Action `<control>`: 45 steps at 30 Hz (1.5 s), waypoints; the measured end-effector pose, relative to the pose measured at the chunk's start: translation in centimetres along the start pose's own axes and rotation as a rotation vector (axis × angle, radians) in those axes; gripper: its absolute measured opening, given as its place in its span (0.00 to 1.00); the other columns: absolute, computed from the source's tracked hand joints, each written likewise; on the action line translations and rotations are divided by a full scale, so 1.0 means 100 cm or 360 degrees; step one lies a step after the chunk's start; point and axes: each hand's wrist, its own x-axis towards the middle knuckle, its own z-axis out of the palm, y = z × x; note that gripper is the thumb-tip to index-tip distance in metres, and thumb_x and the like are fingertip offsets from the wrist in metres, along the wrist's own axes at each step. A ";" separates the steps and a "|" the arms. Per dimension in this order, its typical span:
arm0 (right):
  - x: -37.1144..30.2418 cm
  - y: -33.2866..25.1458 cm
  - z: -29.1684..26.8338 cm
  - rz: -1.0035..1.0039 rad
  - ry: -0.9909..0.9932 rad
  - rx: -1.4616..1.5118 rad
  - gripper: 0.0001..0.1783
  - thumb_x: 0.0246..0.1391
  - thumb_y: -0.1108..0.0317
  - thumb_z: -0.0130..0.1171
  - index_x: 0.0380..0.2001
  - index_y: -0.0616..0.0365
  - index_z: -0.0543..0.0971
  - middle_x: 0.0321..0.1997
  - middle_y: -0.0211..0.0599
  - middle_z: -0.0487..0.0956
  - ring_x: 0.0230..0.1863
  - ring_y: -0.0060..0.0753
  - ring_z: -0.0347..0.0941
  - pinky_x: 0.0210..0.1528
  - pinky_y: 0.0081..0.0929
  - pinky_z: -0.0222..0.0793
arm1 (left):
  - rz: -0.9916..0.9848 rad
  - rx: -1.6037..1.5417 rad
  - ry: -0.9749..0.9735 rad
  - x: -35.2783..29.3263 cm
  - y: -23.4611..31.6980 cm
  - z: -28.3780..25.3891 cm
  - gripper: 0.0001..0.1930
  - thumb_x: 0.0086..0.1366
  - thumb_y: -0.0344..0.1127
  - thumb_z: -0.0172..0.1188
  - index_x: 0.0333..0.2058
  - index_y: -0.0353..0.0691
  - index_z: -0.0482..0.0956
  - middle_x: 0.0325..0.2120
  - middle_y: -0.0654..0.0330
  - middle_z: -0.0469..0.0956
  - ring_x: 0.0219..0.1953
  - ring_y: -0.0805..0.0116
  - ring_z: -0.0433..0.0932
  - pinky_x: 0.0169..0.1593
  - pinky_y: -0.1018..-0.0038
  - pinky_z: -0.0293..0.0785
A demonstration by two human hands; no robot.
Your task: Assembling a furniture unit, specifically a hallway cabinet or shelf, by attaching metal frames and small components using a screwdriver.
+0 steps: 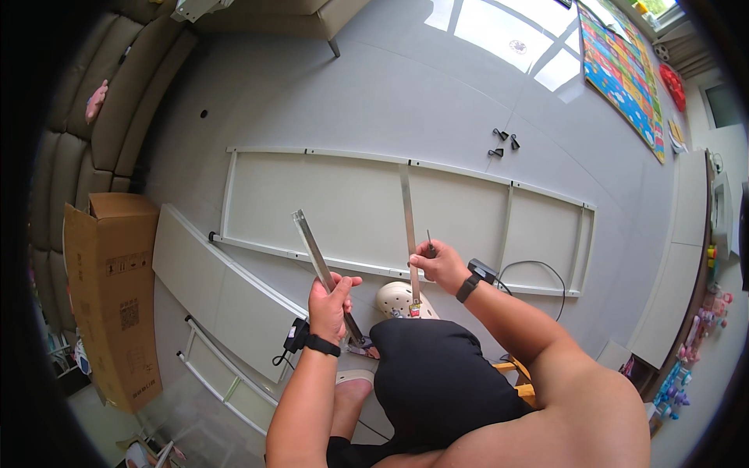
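My left hand [329, 304] grips a long grey metal rail [314, 248] that slants up and to the left, its lower end near my knee. My right hand [438, 264] holds a thin dark tool [429, 242] upright, beside a second metal rail [408, 226] that stands nearly vertical over the white frame panel [335, 199] lying flat on the grey floor. Both wrists wear dark bands. My knee in black shorts [437, 374] sits just below the hands, next to a cream perforated shoe [394, 298].
White panels [195, 273] and a white frame [222, 382] lie on the floor at left, beside a tall cardboard box [109, 296] and a sofa [117, 93]. Black clips [503, 142] lie beyond the frame. A colourful play mat [620, 70] is far right, a cable [538, 269] near my right wrist.
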 end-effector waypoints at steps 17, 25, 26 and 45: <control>0.076 0.040 -0.021 0.0202 0.0253 0.0084 0.10 0.56 0.72 0.71 0.33 0.59 0.77 0.24 0.29 0.74 0.17 0.20 0.60 0.18 0.23 0.55 | -0.0254 -0.0165 -0.0443 -0.202 0.076 -0.086 0.19 0.69 0.48 0.65 0.35 0.38 0.71 0.21 0.46 0.78 0.17 0.70 0.71 0.22 0.79 0.64; 0.101 0.051 -0.029 0.0264 0.0209 0.0121 0.08 0.58 0.72 0.69 0.33 0.59 0.77 0.24 0.29 0.75 0.17 0.19 0.60 0.18 0.24 0.55 | -0.0357 -0.0273 0.0093 -0.328 0.101 -0.140 0.13 0.78 0.44 0.51 0.38 0.42 0.71 0.21 0.57 0.72 0.17 0.72 0.65 0.19 0.80 0.65; 0.103 0.053 -0.025 0.0255 0.0227 0.0081 0.08 0.58 0.72 0.69 0.33 0.59 0.77 0.24 0.29 0.75 0.18 0.19 0.62 0.19 0.24 0.57 | -0.0376 -0.0254 0.0180 -0.337 0.103 -0.140 0.13 0.79 0.44 0.50 0.38 0.42 0.71 0.20 0.58 0.72 0.17 0.73 0.65 0.19 0.81 0.64; 0.117 0.053 0.004 -0.0008 0.0412 -0.0140 0.10 0.60 0.68 0.69 0.37 0.55 0.76 0.31 0.28 0.81 0.29 0.21 0.78 0.29 0.22 0.70 | -0.0270 -0.0740 0.0763 -0.466 0.045 -0.227 0.16 0.79 0.44 0.48 0.36 0.38 0.75 0.24 0.54 0.75 0.20 0.67 0.70 0.23 0.72 0.71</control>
